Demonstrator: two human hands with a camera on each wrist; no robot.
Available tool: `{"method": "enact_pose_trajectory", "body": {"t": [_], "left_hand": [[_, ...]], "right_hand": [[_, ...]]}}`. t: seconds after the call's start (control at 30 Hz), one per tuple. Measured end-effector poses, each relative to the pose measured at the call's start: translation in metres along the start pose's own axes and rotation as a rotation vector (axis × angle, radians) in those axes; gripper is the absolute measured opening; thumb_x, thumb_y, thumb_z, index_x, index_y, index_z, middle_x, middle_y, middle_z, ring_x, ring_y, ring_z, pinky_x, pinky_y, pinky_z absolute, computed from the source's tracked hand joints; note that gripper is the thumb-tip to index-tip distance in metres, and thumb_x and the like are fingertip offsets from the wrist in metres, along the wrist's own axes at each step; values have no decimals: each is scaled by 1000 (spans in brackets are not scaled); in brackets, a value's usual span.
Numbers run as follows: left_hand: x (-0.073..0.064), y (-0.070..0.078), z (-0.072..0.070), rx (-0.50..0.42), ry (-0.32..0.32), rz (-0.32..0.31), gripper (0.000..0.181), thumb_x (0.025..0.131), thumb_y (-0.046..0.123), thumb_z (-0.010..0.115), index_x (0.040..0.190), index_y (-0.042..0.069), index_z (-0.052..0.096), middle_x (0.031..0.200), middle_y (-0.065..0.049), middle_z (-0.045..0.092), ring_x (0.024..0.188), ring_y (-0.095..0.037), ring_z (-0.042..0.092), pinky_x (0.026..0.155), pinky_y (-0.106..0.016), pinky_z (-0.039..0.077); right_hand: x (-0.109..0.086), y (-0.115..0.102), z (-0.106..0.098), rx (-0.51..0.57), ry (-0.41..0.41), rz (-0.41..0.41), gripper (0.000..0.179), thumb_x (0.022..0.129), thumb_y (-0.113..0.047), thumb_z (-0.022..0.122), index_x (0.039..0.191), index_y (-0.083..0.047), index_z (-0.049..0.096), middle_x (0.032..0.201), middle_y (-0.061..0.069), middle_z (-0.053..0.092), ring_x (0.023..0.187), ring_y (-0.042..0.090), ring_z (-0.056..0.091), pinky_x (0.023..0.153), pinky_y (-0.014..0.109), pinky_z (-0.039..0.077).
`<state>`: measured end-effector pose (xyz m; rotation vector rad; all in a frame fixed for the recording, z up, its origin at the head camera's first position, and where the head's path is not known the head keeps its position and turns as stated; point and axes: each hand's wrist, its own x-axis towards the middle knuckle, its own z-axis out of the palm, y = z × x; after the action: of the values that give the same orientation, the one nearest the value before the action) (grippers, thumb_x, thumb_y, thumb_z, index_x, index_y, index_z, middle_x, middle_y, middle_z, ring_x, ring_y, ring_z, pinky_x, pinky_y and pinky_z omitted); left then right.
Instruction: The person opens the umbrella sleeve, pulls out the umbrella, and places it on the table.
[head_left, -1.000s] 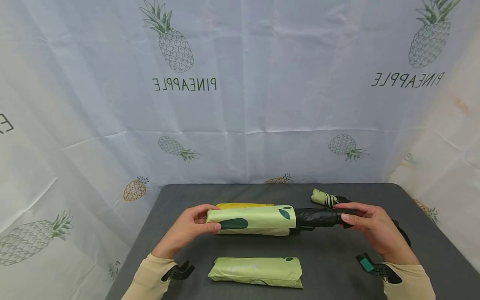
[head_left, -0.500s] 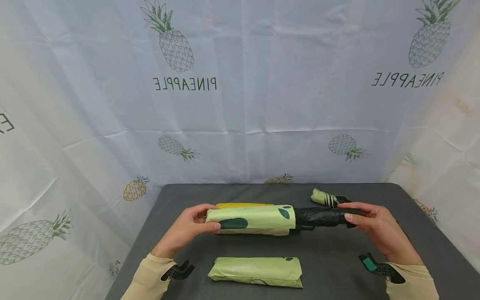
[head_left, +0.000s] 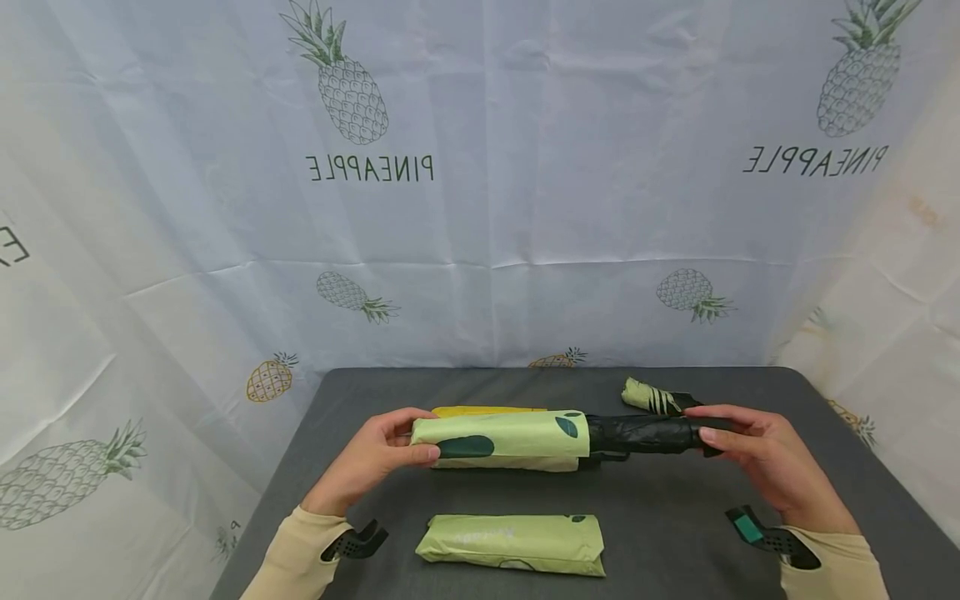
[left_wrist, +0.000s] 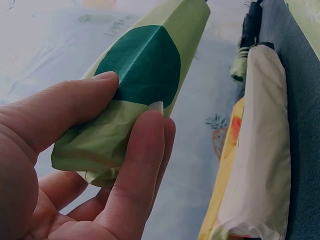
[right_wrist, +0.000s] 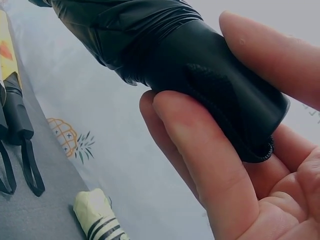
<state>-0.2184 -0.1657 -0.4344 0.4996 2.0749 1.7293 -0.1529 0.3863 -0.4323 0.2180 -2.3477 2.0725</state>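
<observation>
A black folding umbrella (head_left: 637,434) sits partly inside a light green umbrella sleeve (head_left: 517,435) with dark green leaf shapes. My left hand (head_left: 386,446) pinches the sleeve's left end between thumb and fingers; the left wrist view shows the thumb (left_wrist: 100,82) on the dark patch. With my right hand (head_left: 761,450) I grip the umbrella's black handle (right_wrist: 225,90), a cord loop lying along it. Held level, the umbrella and sleeve are raised over the table. In the head view they partly cover a cream-sleeved umbrella (left_wrist: 262,145) and a yellow one (head_left: 487,411) behind.
Another light green sleeve (head_left: 513,544) lies on the dark grey table (head_left: 660,533) nearer to me. A small light green umbrella with black stripes (head_left: 647,395) lies at the back right. A pineapple-print curtain (head_left: 480,208) hangs behind the table.
My right hand has shifted steadily right with the handle, so more of the black umbrella shows outside the sleeve. My left hand and the sleeve have barely moved.
</observation>
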Motion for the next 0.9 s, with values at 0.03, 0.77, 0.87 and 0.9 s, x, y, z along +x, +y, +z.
{"method": "enact_pose_trajectory", "body": {"t": [0.03, 0.77, 0.87, 0.9], "left_hand": [[0, 0, 0, -1, -1, -2, 59, 98, 20, 83, 150, 8, 59, 131, -11, 72, 110, -21, 76, 99, -53, 62], [0, -5, -4, 7, 16, 2, 58, 97, 22, 84, 148, 8, 61, 122, -10, 72, 100, -22, 77, 98, -51, 63], [0, -4, -4, 3, 19, 1, 57, 96, 22, 85, 147, 8, 61, 122, -10, 72, 100, -22, 77, 96, -46, 64], [0, -4, -4, 2, 20, 1, 57, 96, 22, 85, 147, 8, 62, 122, -10, 71, 99, -21, 77, 95, -45, 64]], "right_hand": [[0, 0, -1, 5, 0, -6, 34, 108, 2, 59, 138, -7, 74, 122, -13, 76, 104, 11, 74, 85, 27, 63], [-5, 4, -18, 31, 13, -22, 38, 109, 5, 56, 139, -9, 74, 127, -18, 74, 107, 6, 74, 84, 26, 63], [-6, 6, -22, 45, 18, -28, 39, 109, 6, 55, 138, -10, 75, 126, -17, 75, 106, 7, 74, 82, 27, 63], [-7, 6, -23, 53, 20, -29, 39, 109, 6, 55, 138, -10, 75, 126, -17, 75, 106, 7, 74, 82, 27, 62]]}}
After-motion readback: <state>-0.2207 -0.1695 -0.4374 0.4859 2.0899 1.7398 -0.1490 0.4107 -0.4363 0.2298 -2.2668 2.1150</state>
